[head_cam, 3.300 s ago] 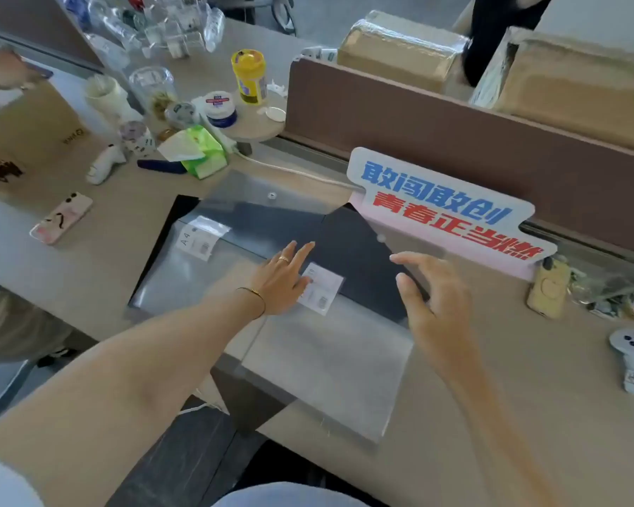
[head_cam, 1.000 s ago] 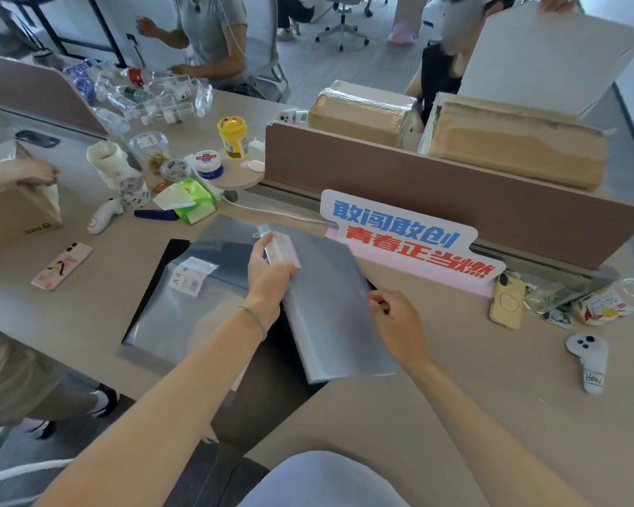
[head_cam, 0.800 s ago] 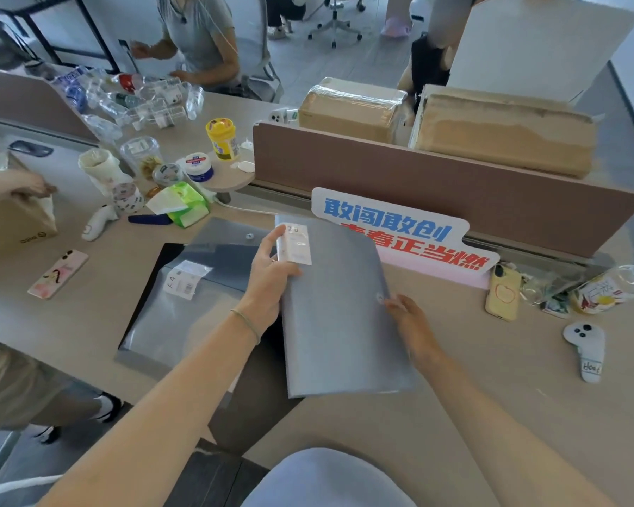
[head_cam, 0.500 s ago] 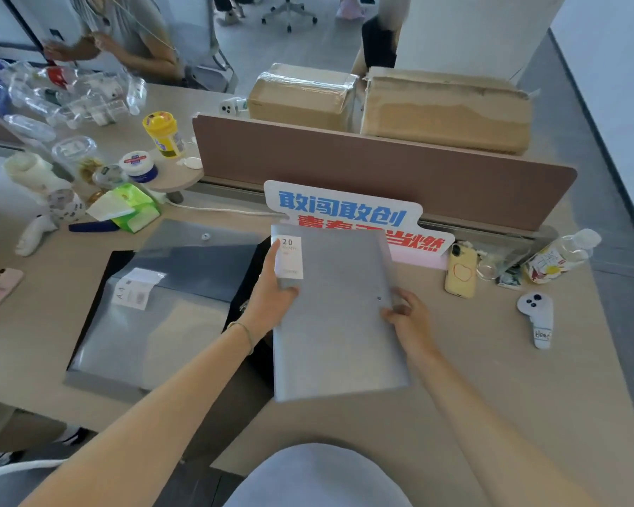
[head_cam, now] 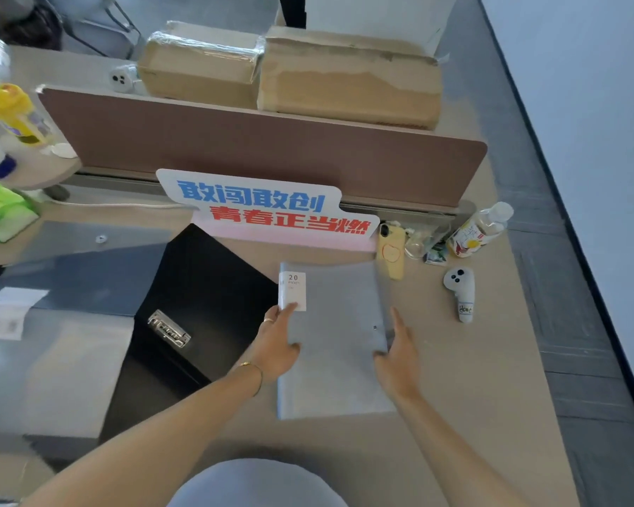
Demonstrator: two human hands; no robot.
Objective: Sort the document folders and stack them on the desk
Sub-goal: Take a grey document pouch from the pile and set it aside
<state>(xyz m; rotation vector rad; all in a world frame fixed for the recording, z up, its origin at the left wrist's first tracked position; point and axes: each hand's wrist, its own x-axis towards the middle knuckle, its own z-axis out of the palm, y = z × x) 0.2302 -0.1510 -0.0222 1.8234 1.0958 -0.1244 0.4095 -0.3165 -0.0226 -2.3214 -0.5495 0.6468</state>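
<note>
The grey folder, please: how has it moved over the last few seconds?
Both hands picked the grey folder off the pile and carried it right, onto bare desk. The left hand and right hand still flank its edges. The black binder is now uncovered; the clear folders stayed put.

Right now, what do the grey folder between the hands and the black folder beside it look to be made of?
The flat grey folder with the white "20" label looks like frosted, matte plastic: it is smooth with a soft, dull sheen. The black folder with the metal clip seems stiffer, perhaps plastic-covered board, dark and faintly glossy; its clip shines like chromed metal.
</note>
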